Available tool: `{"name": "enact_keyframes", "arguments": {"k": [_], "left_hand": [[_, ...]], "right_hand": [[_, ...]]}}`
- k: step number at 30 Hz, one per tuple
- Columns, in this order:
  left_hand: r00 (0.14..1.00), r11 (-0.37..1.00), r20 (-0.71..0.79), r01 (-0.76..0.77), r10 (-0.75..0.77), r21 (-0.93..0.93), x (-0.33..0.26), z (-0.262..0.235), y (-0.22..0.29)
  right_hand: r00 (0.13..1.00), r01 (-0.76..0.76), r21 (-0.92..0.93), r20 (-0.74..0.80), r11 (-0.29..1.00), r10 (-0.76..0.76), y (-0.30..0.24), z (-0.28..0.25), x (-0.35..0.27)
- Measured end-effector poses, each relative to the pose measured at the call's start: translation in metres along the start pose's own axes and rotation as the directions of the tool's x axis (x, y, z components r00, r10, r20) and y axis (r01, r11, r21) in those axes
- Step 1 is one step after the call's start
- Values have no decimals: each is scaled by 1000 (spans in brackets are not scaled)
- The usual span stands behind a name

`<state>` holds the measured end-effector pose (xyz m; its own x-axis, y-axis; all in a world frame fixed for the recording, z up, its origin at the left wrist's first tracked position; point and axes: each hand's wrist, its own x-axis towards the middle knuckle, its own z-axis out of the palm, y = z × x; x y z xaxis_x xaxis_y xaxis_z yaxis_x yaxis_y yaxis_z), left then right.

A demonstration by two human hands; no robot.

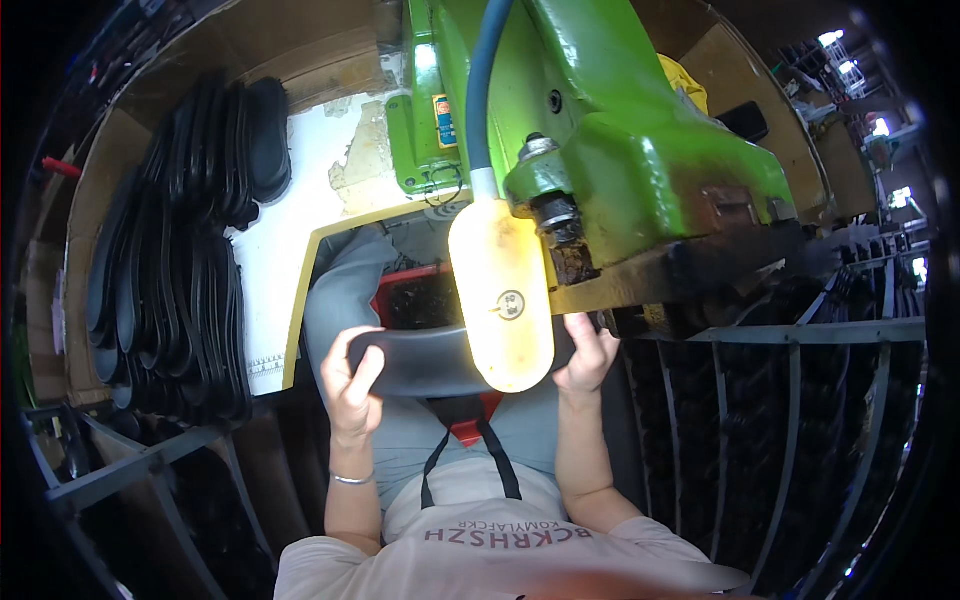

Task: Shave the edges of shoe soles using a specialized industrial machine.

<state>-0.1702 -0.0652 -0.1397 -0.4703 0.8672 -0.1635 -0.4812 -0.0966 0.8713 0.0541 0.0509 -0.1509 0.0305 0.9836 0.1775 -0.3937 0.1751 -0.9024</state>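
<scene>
I hold a black rubber shoe sole [420, 362] flat in front of my lap, under the head of a green machine [610, 140]. My left hand [350, 385] grips the sole's left end, fingers curled over its edge. My right hand [588, 350] holds the right end, fingers pointing up. A glowing yellow oval lamp [502, 300] on a blue hose hangs in front and hides the middle of the sole. A silver bangle [352, 480] circles my left wrist.
Rows of black soles [180, 260] stand stacked on edge on a white worktop [300, 200] at my left. A red bin [420, 295] sits beyond my knees. Dark metal racks [780, 400] holding more soles stand at my right and lower left.
</scene>
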Motion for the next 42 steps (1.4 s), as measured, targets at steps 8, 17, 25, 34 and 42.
{"name": "enact_keyframes", "arguments": {"k": [8,17,25,34,42], "left_hand": [[870,926,333,301,-364,227,-49,-43,-42],[931,830,364,-190,-17,524,6,100,-32],[926,762,306,-358,219,539,-3,121,-45],[936,793,265,-338,230,506,-5,102,-57],[952,939,248,-239,177,248,1,78,-28]], "right_hand": [[964,-50,-119,255,992,79,-16,28,1],[948,-23,-220,306,975,92,-19,14,-7],[771,-466,-435,228,770,595,-24,-48,-127],[934,-337,-216,-202,916,296,-75,-102,-84],[972,-207,-98,-132,973,194,-88,-55,14]]}}
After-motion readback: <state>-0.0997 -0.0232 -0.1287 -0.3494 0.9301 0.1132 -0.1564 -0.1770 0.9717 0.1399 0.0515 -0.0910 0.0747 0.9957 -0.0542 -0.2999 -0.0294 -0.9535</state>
